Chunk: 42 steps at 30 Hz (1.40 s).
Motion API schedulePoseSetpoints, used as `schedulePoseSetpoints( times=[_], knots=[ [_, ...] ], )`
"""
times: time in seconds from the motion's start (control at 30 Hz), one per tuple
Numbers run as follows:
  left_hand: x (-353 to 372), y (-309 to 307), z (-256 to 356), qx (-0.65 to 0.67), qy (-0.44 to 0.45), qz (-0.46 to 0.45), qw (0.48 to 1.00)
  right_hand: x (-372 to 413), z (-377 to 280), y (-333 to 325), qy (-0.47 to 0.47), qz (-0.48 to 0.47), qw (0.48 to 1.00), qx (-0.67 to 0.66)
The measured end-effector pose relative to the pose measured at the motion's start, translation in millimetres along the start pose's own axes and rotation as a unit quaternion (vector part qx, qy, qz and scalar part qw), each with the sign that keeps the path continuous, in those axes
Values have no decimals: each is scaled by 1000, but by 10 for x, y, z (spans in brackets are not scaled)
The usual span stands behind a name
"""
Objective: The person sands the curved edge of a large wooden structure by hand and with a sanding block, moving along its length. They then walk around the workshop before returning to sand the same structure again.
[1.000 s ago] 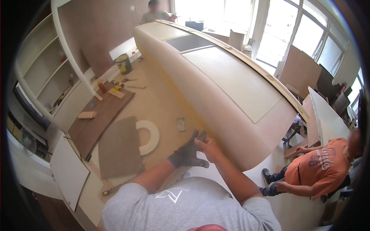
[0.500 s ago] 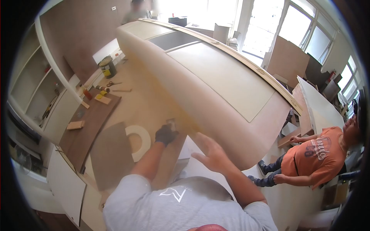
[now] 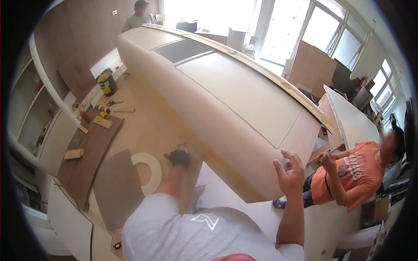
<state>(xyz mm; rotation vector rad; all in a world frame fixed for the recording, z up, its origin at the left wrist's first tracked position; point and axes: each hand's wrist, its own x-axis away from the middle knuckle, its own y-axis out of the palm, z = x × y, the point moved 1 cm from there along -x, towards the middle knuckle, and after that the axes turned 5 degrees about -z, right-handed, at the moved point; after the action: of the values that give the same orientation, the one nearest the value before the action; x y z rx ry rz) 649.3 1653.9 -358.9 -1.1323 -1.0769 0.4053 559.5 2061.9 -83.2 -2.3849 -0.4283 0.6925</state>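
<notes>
A large curved pale panel piece (image 3: pixel 209 100) stretches from the upper left to the lower centre right, over a tan work surface (image 3: pixel 143 108). My left hand (image 3: pixel 178 159), in a dark glove, is low over that surface beside a small greyish thing (image 3: pixel 183 148); whether its fingers grip this is unclear. My bare right hand (image 3: pixel 290 172) is raised near the panel's lower right end, fingers apart and holding nothing. Left of the gloved hand lies a cream ring (image 3: pixel 152 174) on the surface.
A dark wood board (image 3: pixel 82 169) carries small wood blocks (image 3: pixel 74 154). A can (image 3: pixel 106 84) and scissors (image 3: pixel 114 103) are farther back. One person (image 3: pixel 361 169) in orange stands at right; another person (image 3: pixel 138 19) stands behind the panel's far end.
My right hand has moved right and up, away from the middle. The gloved hand is a little lower and left in view. The person in orange has raised a hand.
</notes>
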Motion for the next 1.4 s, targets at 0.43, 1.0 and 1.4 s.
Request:
schedulePoseSetpoints(
  times=[0.43, 1.0, 1.4],
  knots=[
    [-1017, 473, -88, 179, 7, 65, 982, 124, 54, 103, -53, 35, 997, 38],
    [1004, -2188, 415, 54, 510, 541, 666, -256, 317, -64, 2, -40, 999, -14],
    [1675, -2078, 1002, -60, 593, 484, 641, -204, 243, -73, -18, -36, 999, 14]
  ],
)
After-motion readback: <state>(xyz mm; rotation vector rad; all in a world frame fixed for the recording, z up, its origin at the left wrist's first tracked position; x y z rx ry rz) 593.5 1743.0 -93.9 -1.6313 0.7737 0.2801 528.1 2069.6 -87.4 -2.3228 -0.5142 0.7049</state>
